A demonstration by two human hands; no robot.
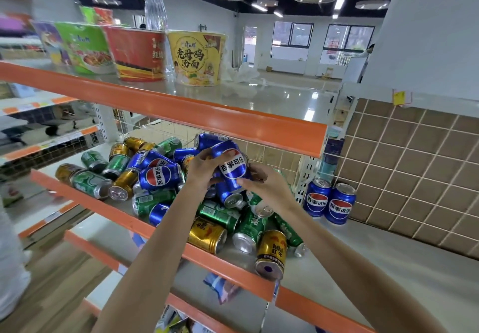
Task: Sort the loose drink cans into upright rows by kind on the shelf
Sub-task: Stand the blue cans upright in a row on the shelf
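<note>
Reaching up from the near edge, both forearms meet over the heap of loose cans (181, 198) on the middle shelf (145, 229). The left hand (203, 168) and right hand (264, 185) share one blue cola can (232, 164), fingers (207, 155) curled round its sides, its long axis tilted with the top leaning away to the left. Two upright blue cans (328, 200) stand to the right, beyond the shelf's end post, so the right hand is likely nearer that row. A gold can (270, 253) leans over the shelf lip and could roll off. Further back, noodle tubs (197, 58) and a water bottle (155, 6) sit on the upper shelf.
</note>
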